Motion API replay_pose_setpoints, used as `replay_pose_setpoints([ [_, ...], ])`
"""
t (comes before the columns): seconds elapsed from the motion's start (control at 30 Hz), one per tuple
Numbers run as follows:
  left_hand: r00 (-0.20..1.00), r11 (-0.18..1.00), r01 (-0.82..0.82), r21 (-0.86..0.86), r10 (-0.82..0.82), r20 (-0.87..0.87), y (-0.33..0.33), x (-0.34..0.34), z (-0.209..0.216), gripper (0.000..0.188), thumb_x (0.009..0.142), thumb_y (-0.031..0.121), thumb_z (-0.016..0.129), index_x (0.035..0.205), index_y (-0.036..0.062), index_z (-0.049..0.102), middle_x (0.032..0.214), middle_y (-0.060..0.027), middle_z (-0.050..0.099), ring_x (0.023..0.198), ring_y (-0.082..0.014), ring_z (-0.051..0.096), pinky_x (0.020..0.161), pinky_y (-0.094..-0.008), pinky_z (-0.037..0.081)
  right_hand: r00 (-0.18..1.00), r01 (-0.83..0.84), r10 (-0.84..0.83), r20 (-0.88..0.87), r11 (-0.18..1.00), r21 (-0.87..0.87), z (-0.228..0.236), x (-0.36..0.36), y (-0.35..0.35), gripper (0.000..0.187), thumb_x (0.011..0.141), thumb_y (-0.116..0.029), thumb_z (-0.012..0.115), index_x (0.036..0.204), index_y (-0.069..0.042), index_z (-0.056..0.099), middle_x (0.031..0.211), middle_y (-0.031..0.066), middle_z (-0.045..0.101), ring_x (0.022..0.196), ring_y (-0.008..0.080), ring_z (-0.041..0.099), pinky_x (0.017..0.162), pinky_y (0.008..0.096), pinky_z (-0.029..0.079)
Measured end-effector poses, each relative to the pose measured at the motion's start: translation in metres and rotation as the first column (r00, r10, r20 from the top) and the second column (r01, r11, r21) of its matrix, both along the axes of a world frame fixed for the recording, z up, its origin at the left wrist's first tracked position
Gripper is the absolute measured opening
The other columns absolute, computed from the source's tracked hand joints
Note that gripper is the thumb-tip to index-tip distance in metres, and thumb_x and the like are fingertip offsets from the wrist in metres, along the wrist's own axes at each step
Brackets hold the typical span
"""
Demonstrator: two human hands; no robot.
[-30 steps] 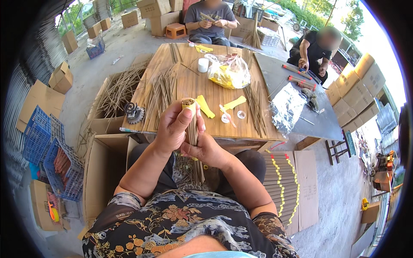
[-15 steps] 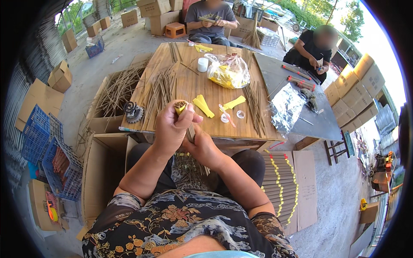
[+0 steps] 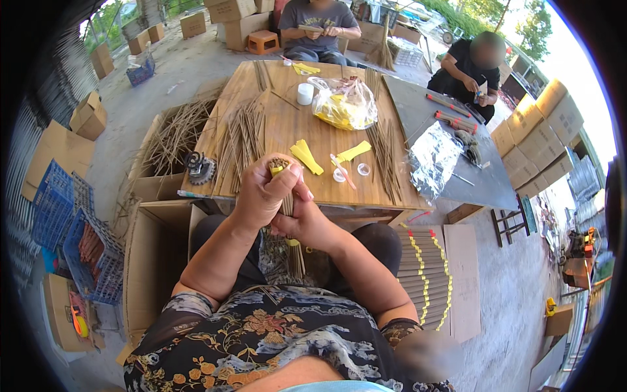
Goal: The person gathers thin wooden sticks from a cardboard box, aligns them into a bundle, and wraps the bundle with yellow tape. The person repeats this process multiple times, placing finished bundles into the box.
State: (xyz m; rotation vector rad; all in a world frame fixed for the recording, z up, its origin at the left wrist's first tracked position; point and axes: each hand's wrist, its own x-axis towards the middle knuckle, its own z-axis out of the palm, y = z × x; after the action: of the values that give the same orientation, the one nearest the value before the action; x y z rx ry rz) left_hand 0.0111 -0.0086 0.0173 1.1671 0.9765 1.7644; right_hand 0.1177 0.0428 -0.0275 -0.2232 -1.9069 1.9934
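Observation:
A bundle of thin brown sticks, like incense, stands nearly upright in front of me, over my lap. My left hand is closed round its top, where a yellow paper band shows below the stick ends. Just below, my right hand grips the same bundle. Another yellow band circles it beneath that hand. Beyond my hands, yellow paper strips lie on the wooden table, with a pinkish brush-like stick across a second pile. Loose brown sticks lie to the left.
A clear bag of yellow strips and a white jar stand farther back. Foil covers part of the grey table. An open carton is at my left, finished bundles at my right. Two people work across from me.
The bundle has swung more upright, its lower end moving left. My right hand has shifted left and down slightly, and the lower yellow band has come into sight.

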Motion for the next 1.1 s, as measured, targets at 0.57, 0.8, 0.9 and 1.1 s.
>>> replay_pose_setpoints([
  [0.57, 0.892, 0.893, -0.45, -0.027, 0.448, -0.054, 0.024, 0.02, -0.02, 0.012, 0.082, 0.007, 0.053, 0.087, -0.0042, 0.053, 0.073, -0.0074, 0.059, 0.066, -0.0147, 0.061, 0.062, -0.0248, 0.049, 0.783, 0.576, -0.613, -0.108, 0.647, 0.5, -0.021, -0.015, -0.01, 0.043, 0.075, -0.012, 0.06, 0.109, 0.001, 0.037, 0.092, 0.0245, 0.056, 0.085, 0.0385, 0.056, 0.069, 0.0393, 0.046],
  [0.8, 0.846, 0.831, -0.532, -0.16, 0.524, -0.097, 0.035, 0.019, -0.029, 0.011, 0.078, 0.008, 0.054, 0.082, -0.0027, 0.053, 0.072, -0.0084, 0.061, 0.066, -0.013, 0.06, 0.062, -0.024, 0.048, 0.7, 0.585, -0.711, -0.071, 0.513, 0.628, -0.031, -0.017, -0.011, 0.037, 0.079, -0.019, 0.058, 0.106, -0.002, 0.039, 0.094, 0.0189, 0.057, 0.086, 0.0333, 0.058, 0.07, 0.0373, 0.046],
  [0.9, 0.909, 0.901, -0.416, -0.12, 0.417, -0.021, 0.033, 0.015, -0.032, 0.019, 0.078, 0.01, 0.059, 0.091, -0.0015, 0.051, 0.082, -0.0063, 0.057, 0.076, -0.011, 0.055, 0.072, -0.0224, 0.045, 0.679, 0.609, -0.727, -0.102, 0.481, 0.63, -0.036, -0.016, -0.007, 0.037, 0.077, -0.017, 0.059, 0.104, 0.0, 0.04, 0.088, 0.0219, 0.056, 0.082, 0.0378, 0.056, 0.068, 0.0398, 0.045],
  [1.1, 0.969, 0.969, -0.244, 0.046, 0.241, 0.059, 0.018, 0.009, -0.036, 0.045, 0.078, 0.018, 0.064, 0.112, -0.0009, 0.043, 0.095, -0.0057, 0.052, 0.09, -0.0111, 0.049, 0.082, -0.0227, 0.04, 0.734, 0.649, -0.676, -0.07, 0.667, 0.366, -0.022, -0.01, 0.008, 0.025, 0.08, -0.009, 0.052, 0.1, 0.002, 0.042, 0.073, 0.0154, 0.056, 0.063, 0.024, 0.058, 0.056, 0.0325, 0.046],
])
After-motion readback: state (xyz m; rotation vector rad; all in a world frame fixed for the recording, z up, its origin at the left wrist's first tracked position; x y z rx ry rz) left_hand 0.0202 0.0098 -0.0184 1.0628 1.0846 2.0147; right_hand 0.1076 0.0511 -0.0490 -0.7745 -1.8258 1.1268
